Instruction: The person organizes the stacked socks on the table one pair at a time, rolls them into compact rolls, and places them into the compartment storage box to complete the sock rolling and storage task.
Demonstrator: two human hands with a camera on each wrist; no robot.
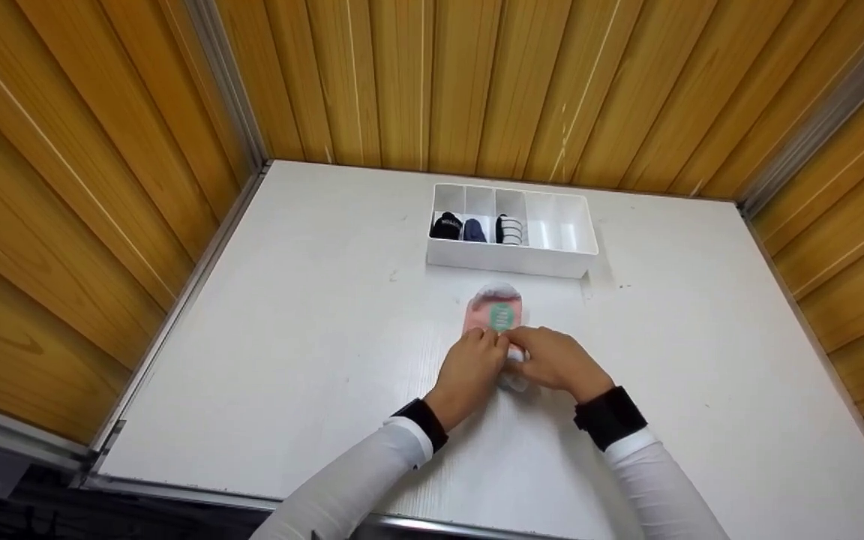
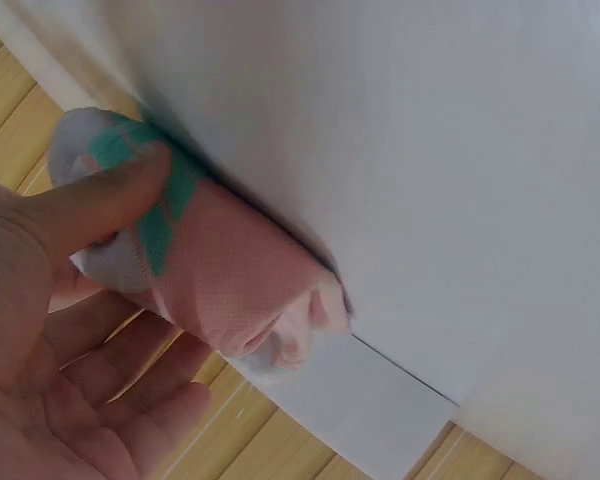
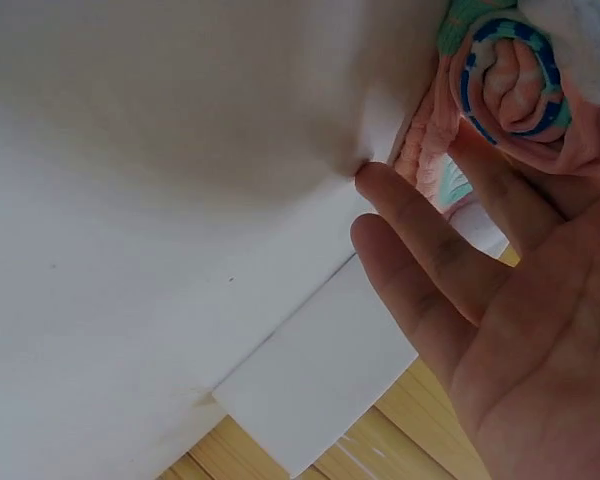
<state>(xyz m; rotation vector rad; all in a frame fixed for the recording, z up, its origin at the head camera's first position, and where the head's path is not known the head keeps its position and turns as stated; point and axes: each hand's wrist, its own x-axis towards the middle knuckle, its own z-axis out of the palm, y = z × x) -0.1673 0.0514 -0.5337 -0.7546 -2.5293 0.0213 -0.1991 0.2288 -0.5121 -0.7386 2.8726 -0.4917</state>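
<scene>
A pink sock (image 1: 481,309) with grey-white ends and a green printed patch lies on the white table in front of me. Its near part is rolled up; in the right wrist view the roll (image 3: 515,95) shows as a pink, blue and green spiral. My left hand (image 1: 469,367) pinches the near part, its thumb pressed over a green patch of the sock (image 2: 220,265) in the left wrist view. From the other side my right hand (image 1: 556,360) holds the roll, with its outer fingers stretched out beside it. The right thumb is hidden in its wrist view.
Beyond the sock stands a white divided box (image 1: 511,259). A black sock (image 1: 447,226), a dark blue sock (image 1: 475,231) and a striped black-and-white sock (image 1: 511,230) sit in separate compartments. Wood-patterned walls (image 1: 462,82) border the table (image 1: 312,300) at the back and sides.
</scene>
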